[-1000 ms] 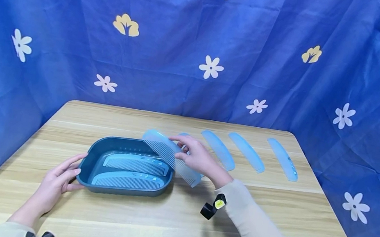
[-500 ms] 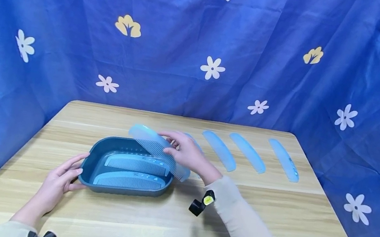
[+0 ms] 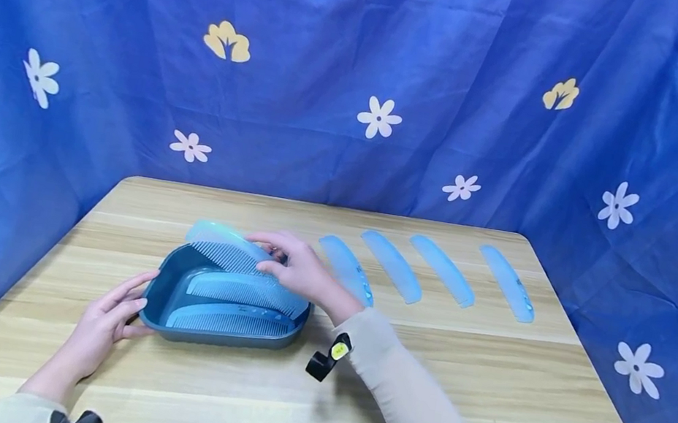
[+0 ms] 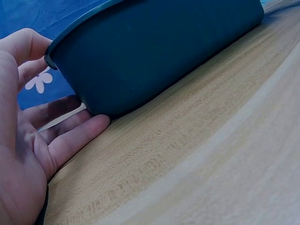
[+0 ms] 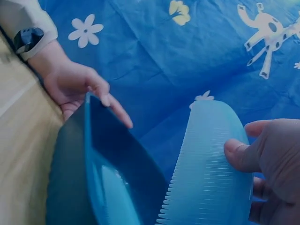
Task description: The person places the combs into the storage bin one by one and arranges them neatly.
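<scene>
A translucent light-blue comb (image 3: 226, 253) is pinched by my right hand (image 3: 296, 269), thumb on its near face, fingers behind. The comb slants over the far right part of a dark teal plastic basin (image 3: 225, 342), teeth downward. In the right wrist view the comb (image 5: 206, 164) stands close beside the basin's rim. Inside the basin lie two similar combs, a rear one (image 3: 240, 290) partly overlapped by the held comb and a front one (image 3: 228, 322). My left hand (image 3: 108, 312) grips the basin's left end, some fingers at the rim and others low against the wall (image 4: 140, 61).
Several more blue combs lie slanted in a row at the back right of the wooden table (image 3: 415, 401): the nearest comb (image 3: 344, 265) is beside my right forearm, the farthest comb (image 3: 506, 284) near the right edge. A blue patterned cloth (image 3: 305, 88) hangs behind.
My right hand has carried the comb leftward, from the basin's right end to over its inside. The nearest comb on the table has come into fuller view. My left hand stays at the basin.
</scene>
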### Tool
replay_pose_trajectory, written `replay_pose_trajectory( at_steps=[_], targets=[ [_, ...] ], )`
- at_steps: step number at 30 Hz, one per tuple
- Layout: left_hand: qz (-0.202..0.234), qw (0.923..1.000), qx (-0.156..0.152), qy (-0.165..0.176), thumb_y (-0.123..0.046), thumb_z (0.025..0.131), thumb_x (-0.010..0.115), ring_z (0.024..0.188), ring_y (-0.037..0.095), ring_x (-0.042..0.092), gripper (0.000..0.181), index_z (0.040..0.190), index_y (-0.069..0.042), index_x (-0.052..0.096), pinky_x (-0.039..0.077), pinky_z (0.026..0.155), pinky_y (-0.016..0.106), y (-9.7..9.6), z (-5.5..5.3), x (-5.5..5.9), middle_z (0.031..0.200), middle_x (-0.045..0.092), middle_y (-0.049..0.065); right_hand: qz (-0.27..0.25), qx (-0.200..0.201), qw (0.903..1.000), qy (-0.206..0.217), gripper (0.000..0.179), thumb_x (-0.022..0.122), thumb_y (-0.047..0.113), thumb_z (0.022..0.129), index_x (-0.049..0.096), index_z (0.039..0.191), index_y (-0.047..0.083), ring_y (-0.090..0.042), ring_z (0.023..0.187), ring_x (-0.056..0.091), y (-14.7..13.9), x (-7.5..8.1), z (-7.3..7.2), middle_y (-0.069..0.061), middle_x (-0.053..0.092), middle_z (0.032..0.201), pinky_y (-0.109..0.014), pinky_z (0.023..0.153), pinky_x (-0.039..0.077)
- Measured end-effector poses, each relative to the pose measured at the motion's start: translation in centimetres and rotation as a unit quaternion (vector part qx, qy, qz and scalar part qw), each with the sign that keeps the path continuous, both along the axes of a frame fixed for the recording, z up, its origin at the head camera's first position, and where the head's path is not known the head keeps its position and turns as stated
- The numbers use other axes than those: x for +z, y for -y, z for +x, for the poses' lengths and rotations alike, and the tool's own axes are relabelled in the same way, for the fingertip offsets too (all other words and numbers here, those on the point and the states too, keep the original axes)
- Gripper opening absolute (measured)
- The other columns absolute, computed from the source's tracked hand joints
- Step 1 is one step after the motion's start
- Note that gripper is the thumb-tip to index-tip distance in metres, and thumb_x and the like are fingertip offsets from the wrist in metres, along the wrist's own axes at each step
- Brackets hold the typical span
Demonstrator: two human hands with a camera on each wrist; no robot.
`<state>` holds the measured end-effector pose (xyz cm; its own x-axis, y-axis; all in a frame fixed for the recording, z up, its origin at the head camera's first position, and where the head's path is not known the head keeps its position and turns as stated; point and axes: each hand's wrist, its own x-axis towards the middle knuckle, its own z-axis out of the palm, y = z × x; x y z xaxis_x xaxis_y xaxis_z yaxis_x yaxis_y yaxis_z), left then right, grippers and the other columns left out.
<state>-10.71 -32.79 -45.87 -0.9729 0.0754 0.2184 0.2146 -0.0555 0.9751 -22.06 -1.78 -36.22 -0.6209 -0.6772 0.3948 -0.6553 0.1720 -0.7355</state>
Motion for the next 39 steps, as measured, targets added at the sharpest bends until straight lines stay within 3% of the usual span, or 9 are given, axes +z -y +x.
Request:
replay_pose_trajectory(
  at_steps=[8, 16, 20, 25, 32, 39],
  targets=[
    [-0.005, 1.0000, 0.005, 0.002, -0.005, 0.099, 0.040, 0.110, 0.006, 0.055, 0.046, 0.143, -0.001, 0.030, 0.056, 0.070, 0.035, -0.1, 0.0, -0.1, 0.125, 0.053, -0.006, 0.050, 0.012, 0.9980, -0.038, 0.042, 0.064, 0.006, 0.086, 0.057, 0.127, 0.011, -0.009, 0.077, 0.046, 1.2, -2.6, 0.4, -0.001, 0.051, 0.094, -0.014, 0.068, 0.043],
    [0.002, 1.0000, 0.005, -0.004, -0.005, 0.099, 0.040, 0.109, 0.007, 0.057, 0.045, 0.143, 0.000, 0.030, 0.056, 0.069, 0.034, -0.2, -0.1, 0.0, 0.124, 0.054, -0.006, 0.122, 0.022, 0.9910, -0.051, 0.041, 0.064, 0.009, 0.087, 0.058, 0.127, 0.015, -0.007, 0.074, 0.046, 1.7, -3.4, 0.4, 0.000, 0.051, 0.091, -0.011, 0.064, 0.042],
    [0.013, 0.9999, -0.002, -0.007, -0.003, 0.099, 0.039, 0.108, 0.008, 0.058, 0.045, 0.143, 0.000, 0.031, 0.056, 0.069, 0.035, -0.2, -0.3, 0.0, 0.124, 0.056, -0.004, 0.182, 0.031, 0.9813, -0.054, 0.042, 0.064, 0.013, 0.088, 0.056, 0.129, 0.018, -0.006, 0.071, 0.044, 1.9, -3.5, 0.5, 0.003, 0.049, 0.091, -0.011, 0.061, 0.039],
    [0.022, 0.9997, -0.007, -0.010, -0.002, 0.099, 0.039, 0.107, 0.009, 0.059, 0.045, 0.143, 0.003, 0.028, 0.056, 0.069, 0.035, -0.1, -0.3, -0.2, 0.123, 0.057, -0.002, 0.237, 0.044, 0.9688, -0.059, 0.040, 0.060, 0.016, 0.090, 0.055, 0.130, 0.024, -0.003, 0.081, 0.046, 2.5, -3.7, 0.8, 0.008, 0.049, 0.094, -0.011, 0.064, 0.040],
    [0.016, 0.9999, -0.004, -0.001, -0.002, 0.099, 0.039, 0.107, 0.009, 0.059, 0.045, 0.143, 0.000, 0.030, 0.056, 0.070, 0.034, -0.1, 0.0, -0.3, 0.124, 0.056, -0.004, 0.315, 0.024, 0.9476, -0.046, 0.036, 0.058, 0.019, 0.092, 0.057, 0.125, 0.034, 0.000, 0.093, 0.050, 3.4, -3.8, 1.5, 0.011, 0.053, 0.105, -0.012, 0.064, 0.043],
    [0.018, 0.9998, -0.003, -0.001, -0.002, 0.099, 0.039, 0.106, 0.011, 0.059, 0.046, 0.144, -0.001, 0.030, 0.056, 0.070, 0.034, -0.1, 0.0, -0.4, 0.123, 0.057, -0.002, 0.348, 0.026, 0.9327, -0.092, 0.034, 0.060, 0.023, 0.092, 0.058, 0.125, 0.032, -0.001, 0.084, 0.049, 3.5, -4.0, 1.8, 0.014, 0.055, 0.102, -0.013, 0.073, 0.043]
  ],
)
